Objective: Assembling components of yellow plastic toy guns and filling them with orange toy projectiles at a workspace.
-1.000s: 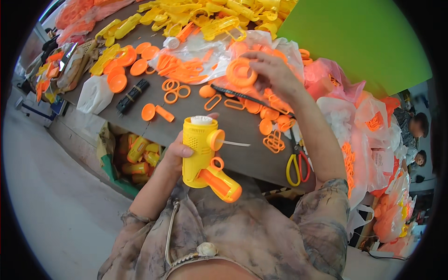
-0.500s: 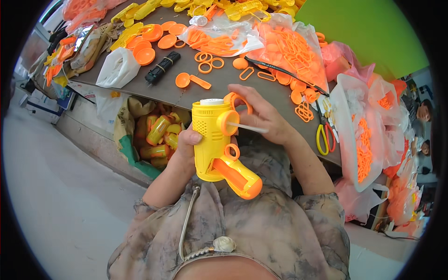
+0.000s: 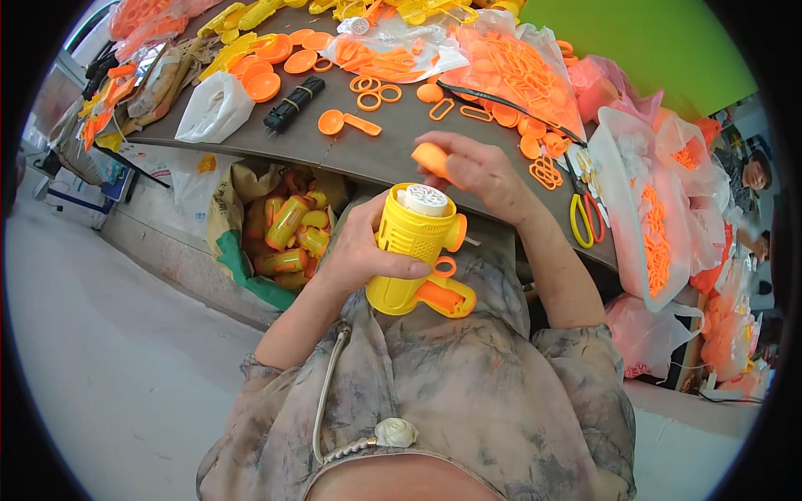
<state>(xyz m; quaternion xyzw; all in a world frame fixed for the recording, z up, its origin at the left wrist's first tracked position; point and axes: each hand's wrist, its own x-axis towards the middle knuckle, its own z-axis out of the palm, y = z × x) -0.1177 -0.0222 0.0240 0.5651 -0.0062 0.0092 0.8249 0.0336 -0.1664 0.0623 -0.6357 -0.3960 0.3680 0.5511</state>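
My left hand (image 3: 357, 255) wraps round a yellow plastic gun-shaped toy (image 3: 394, 288), its open end tilted up toward me. A white round piece with a patterned top (image 3: 424, 199) sits in that end. On the toy's right side are an orange-faced round knob (image 3: 457, 232), a small orange ring (image 3: 444, 267) and a handle (image 3: 449, 299) with an orange inside. Just above the toy, my right hand (image 3: 486, 177) pinches an orange ring (image 3: 432, 161), seen nearly edge-on and apart from the toy.
An orange scoop-shaped part (image 3: 332, 123), orange rings (image 3: 368, 100) and a black bundle (image 3: 294, 104) lie on the grey table (image 3: 376, 154). Scissors (image 3: 582, 221) rest beside a white tub (image 3: 643, 284) at right. Below the table edge, a sack (image 3: 230, 242) holds several similar toys.
My left hand has turned the toy so its open end faces up toward me. The orange ring in my right hand has moved up, away from the toy's side.
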